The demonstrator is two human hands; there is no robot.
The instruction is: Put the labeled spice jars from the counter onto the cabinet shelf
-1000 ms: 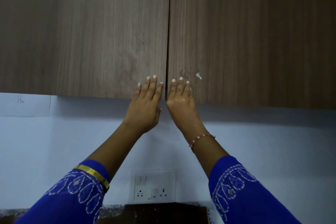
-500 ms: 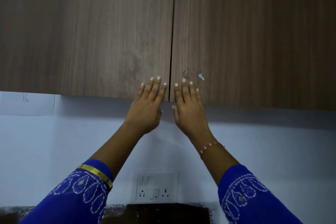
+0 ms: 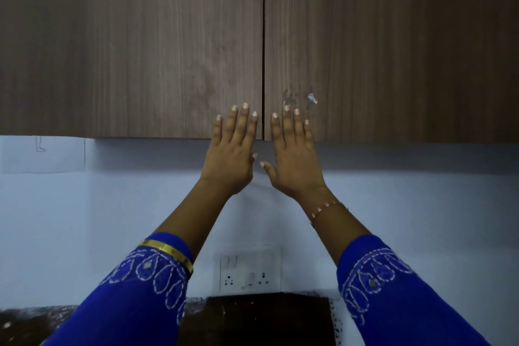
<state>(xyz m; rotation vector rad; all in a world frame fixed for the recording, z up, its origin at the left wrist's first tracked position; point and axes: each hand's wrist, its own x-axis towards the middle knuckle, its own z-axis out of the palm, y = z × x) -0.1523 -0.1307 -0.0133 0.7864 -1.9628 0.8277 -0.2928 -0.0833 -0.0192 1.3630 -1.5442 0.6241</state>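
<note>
Cabinet: its two wooden doors, the left door (image 3: pixel 146 45) and the right door (image 3: pixel 393 45), are both closed at the far top of the scene, meeting at one dark vertical seam; you cannot see the shelf behind them, and no spice jar shows anywhere in view. Nearest you, a strip of dark counter (image 3: pixel 266 317) runs along the bottom edge. Your two blue embroidered sleeves rise from there, the left one carrying one gold bangle (image 3: pixel 168 253), the right wrist one thin beaded bracelet (image 3: pixel 325 209). On the pale wall (image 3: pixel 84 219) between your forearms sits one white switch and socket plate (image 3: pixel 248 268). Farther up, your left hand (image 3: pixel 231 154) lies just left of the seam and your right hand (image 3: pixel 295 157) just right of it. On both, the fingers are straight and slightly spread, holding nothing, their tips lying over the lower edge of each door. One small pale fleck (image 3: pixel 312 98) marks the right door just above your right fingertips
</note>
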